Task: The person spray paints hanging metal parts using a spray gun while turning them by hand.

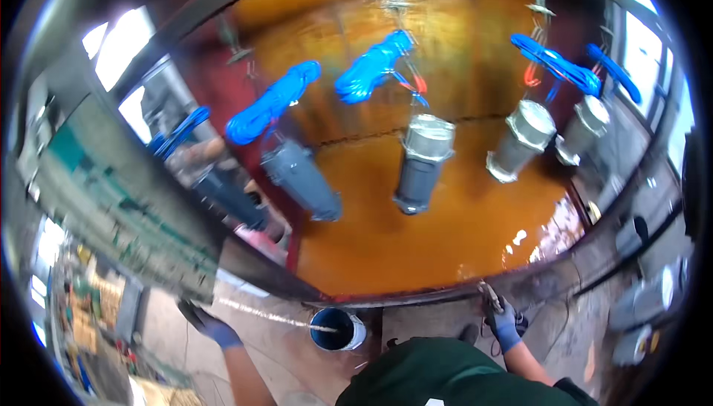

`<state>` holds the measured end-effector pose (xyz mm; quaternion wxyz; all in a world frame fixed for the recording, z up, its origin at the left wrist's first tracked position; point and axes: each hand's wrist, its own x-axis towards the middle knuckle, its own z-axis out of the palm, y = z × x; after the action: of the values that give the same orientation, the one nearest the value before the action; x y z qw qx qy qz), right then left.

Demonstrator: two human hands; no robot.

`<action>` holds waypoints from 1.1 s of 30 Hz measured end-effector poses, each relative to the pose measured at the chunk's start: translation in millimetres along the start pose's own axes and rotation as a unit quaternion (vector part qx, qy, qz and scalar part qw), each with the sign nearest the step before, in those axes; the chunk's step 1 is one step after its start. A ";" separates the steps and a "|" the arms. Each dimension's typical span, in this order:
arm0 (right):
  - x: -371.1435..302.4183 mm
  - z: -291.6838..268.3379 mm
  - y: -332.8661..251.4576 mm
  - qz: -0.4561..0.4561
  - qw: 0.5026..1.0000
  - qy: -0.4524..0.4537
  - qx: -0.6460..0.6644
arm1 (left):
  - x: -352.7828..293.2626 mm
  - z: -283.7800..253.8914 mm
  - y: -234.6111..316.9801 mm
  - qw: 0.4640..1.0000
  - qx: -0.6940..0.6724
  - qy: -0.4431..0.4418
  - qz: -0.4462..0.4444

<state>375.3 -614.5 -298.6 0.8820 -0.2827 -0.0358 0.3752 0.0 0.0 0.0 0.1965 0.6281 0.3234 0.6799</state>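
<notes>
Five grey cylinders [422, 176] hang in a row before you, looped bundles of blue cable [275, 103] above them, the middle one over the glossy orange floor of the bay [386, 250]. Down at your left, your gloved left hand [207, 323] reaches out, fingers stretched toward the lower edge of the grey-green panel [137, 205]; whether it grips that edge, I can't tell. Over to your right, your gloved right hand [499, 317] is up at the bay's dark front rim [416, 299], something pale at the fingertips; blur hides whether you're holding it, or how wide your fingers are. Between your hands, a blue-lined bucket [359, 334] sits just below the rim, a pale streak [264, 313] running from near your left hand to its mouth.
</notes>
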 end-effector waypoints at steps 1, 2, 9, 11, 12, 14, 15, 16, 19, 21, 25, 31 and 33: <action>-13.4 30.7 2.3 0.000 0.952 0.139 -0.274 | -31.5 3.4 7.4 0.996 0.053 -0.013 -0.073; -22.8 53.3 7.3 0.023 0.817 0.249 -0.520 | -57.6 -41.5 -56.7 0.973 -0.111 -0.006 -0.201; -12.9 6.0 -117.2 -0.059 0.785 0.308 -0.534 | -388.8 140.6 6.3 0.814 -0.145 -0.259 -0.499; -10.5 12.0 -133.6 -0.058 0.795 0.309 -0.520 | -363.6 201.0 55.9 0.830 -0.127 -0.327 -0.434; -11.0 17.3 -143.6 -0.060 0.801 0.303 -0.512 | -352.3 223.6 53.1 0.850 -0.168 -0.355 -0.351; -10.7 9.2 -167.7 -0.078 0.796 0.287 -0.527 | -302.8 285.7 97.5 0.876 -0.116 -0.439 -0.164; -6.8 -4.3 -175.8 -0.086 0.791 0.277 -0.539 | -280.5 324.5 158.1 0.873 -0.195 -0.427 -0.131; -4.8 5.4 -193.1 -0.098 0.803 0.261 -0.527 | -262.6 354.7 200.0 0.885 -0.210 -0.411 -0.053; 13.0 10.1 -228.8 -0.127 0.802 0.252 -0.527 | -205.4 441.3 318.4 0.895 -0.142 -0.400 0.139; 29.3 7.3 -250.4 -0.178 0.801 0.223 -0.527 | -165.0 488.1 359.9 0.842 0.004 -0.313 0.440; 52.4 19.2 -282.6 -0.231 0.805 0.224 -0.499 | -136.1 581.7 387.1 0.837 0.124 -0.231 0.480; 63.4 8.3 -319.1 -0.178 0.820 -0.003 -0.544 | -124.7 607.5 362.0 0.820 0.247 -0.240 0.457; 71.3 -4.4 -320.0 -0.193 0.792 -0.054 -0.577 | -129.1 607.1 362.3 0.810 0.239 -0.224 0.487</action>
<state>632.9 -746.8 -144.7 0.6060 -0.7052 -0.3472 0.1221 663.4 -228.3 156.1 -0.2498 0.8652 0.0749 0.4283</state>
